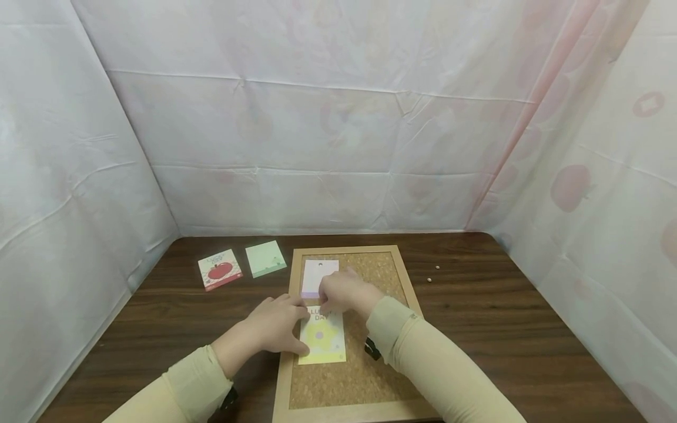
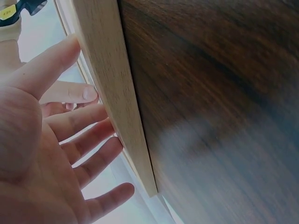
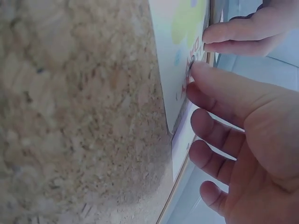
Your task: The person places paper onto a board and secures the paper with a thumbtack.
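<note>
A yellow-edged note card with a flower and "LUCKY DAY" print lies on the cork board. My left hand rests at the card's left edge, its fingers extended and its thumb low on the card. At the card's printed top, my right hand pinches a small thumbtack between thumb and index finger, against the paper. Just above lies a lilac-edged note card, with a tack near its top; the right hand covers part of it.
Left of the board, a red apple-print note pad and a pale green note pad lie on the dark wooden table. Two small tacks lie to its right. A light wooden frame borders the cork.
</note>
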`<state>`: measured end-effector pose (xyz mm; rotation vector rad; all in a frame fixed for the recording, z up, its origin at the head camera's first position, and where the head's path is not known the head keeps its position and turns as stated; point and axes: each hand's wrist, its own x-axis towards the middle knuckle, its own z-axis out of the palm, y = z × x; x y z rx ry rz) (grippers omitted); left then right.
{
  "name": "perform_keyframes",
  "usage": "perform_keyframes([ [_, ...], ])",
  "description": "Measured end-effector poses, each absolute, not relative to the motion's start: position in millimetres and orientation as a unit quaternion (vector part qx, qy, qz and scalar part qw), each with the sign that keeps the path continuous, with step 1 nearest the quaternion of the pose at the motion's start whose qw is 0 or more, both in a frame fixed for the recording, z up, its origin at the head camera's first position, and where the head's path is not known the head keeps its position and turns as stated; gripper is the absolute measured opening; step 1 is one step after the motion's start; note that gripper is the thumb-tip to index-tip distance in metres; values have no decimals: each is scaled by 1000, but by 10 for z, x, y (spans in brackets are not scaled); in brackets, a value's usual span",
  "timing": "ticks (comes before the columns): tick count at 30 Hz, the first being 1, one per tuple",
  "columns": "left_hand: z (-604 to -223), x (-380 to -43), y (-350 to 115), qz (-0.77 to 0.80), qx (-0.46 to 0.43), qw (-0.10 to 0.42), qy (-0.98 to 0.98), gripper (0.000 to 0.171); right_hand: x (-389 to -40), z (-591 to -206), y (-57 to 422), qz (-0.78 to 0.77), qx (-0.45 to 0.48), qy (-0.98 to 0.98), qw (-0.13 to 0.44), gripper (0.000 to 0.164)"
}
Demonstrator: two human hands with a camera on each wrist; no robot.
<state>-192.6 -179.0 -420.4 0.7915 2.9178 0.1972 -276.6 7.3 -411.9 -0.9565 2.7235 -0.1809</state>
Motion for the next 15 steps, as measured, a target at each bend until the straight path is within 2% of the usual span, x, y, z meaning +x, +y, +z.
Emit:
perform_keyframes([
  [7,-4212,-1918,-1793,62,256,50,963,67,-2788,-4052,204,-96,-356,922,115,2],
  [15,-4215,-1918,-1801,61,263,48,962,68,-2821,-3914,462,-183,-385,899,102,12],
])
